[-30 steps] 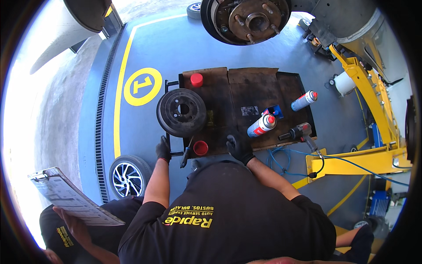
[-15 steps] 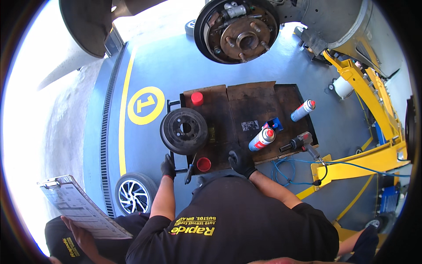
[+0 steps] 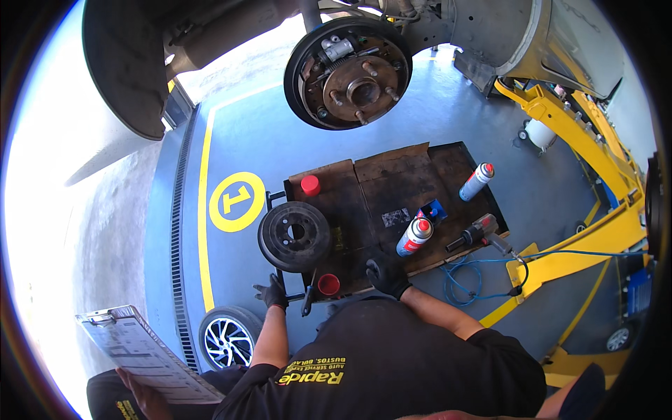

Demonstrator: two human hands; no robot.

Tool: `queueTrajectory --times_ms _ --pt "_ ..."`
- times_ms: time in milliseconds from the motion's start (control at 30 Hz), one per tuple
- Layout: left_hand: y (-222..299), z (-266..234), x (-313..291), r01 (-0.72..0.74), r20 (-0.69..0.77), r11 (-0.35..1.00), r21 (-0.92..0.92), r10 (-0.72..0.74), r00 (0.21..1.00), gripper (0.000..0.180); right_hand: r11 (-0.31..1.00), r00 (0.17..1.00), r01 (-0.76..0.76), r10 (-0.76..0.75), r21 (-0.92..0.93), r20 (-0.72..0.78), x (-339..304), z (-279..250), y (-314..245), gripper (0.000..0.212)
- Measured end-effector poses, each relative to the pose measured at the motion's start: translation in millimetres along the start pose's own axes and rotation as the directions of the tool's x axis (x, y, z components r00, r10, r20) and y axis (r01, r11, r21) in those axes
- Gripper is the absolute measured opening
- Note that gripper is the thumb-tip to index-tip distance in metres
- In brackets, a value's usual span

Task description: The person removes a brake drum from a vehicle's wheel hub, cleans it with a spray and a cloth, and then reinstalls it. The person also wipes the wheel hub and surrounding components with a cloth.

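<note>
- Left hand (image 3: 273,292): gloved in black, fingers spread open, at the near-left corner of the cart (image 3: 462,155), on or just over the black frame bar there; whether it grips the bar cannot be told.
- Right hand (image 3: 387,274): gloved in black, resting palm-down with fingers loosely curled on the cart's near edge; it clasps nothing visible.
- Brake drum (image 3: 295,236): dark, round, lying on the cart's left part, just beyond the left hand and well left of the right hand.
- Red cap (image 3: 328,284): small round cup on the cart's near edge, between the two hands.
- Second red cap (image 3: 310,185): at the cart's far-left corner, beyond the drum.
- Spray can (image 3: 414,236): white with red top and coloured label, lying tilted just beyond the right hand; a small blue box (image 3: 432,210) lies beside it.
- Second spray can (image 3: 476,181): pale with red top, near the cart's far-right side.
- Impact wrench (image 3: 474,233): lying on the right edge, with a blue hose (image 3: 462,280) trailing to the floor.
- Floor sign (image 3: 236,201): yellow ring with a yellow figure, on grey floor left of the cart.
- Wheel hub (image 3: 348,73): exposed on the raised vehicle, above the cart.
- Clipboard (image 3: 143,353): held by another person at lower left; its sheet is illegible.
- Spare wheel (image 3: 225,339): partly hidden by the arm and clipboard.
</note>
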State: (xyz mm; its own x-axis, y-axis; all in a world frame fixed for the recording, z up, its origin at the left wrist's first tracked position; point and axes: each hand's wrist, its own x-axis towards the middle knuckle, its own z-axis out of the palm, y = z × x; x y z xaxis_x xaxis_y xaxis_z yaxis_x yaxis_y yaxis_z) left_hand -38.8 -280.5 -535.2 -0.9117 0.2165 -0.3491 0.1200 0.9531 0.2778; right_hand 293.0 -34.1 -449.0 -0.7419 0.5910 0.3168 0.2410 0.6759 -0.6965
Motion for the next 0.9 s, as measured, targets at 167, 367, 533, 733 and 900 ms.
queueTrajectory --times_ms 167,367,533,733,900 --pt "-6 25 14 0.149 -0.132 0.915 -0.376 -0.212 0.968 0.064 0.999 0.997 0.038 -0.039 -0.022 -0.062 0 1 -1 0.02" --pt "-9 20 18 -0.062 -0.013 0.763 -0.644 0.071 0.997 0.06 0.998 0.996 0.049 -0.05 -0.026 -0.073 8 -9 -9 0.018" --pt "-1 3 -4 -0.118 -0.16 0.877 -0.466 0.047 0.986 0.066 0.995 0.995 0.086 -0.088 -0.042 -0.036 2 -1 -3 0.015" --pt "14 -6 -9 -0.111 -0.162 0.917 -0.383 0.052 0.985 0.068 0.999 0.999 0.023 -0.024 -0.031 -0.03 0 -7 -3 0.014" --pt "-13 15 10 -0.064 -0.012 0.751 -0.657 0.075 0.997 0.067 0.994 0.99 0.106 -0.109 -0.037 -0.091 -3 3 0 0.027"
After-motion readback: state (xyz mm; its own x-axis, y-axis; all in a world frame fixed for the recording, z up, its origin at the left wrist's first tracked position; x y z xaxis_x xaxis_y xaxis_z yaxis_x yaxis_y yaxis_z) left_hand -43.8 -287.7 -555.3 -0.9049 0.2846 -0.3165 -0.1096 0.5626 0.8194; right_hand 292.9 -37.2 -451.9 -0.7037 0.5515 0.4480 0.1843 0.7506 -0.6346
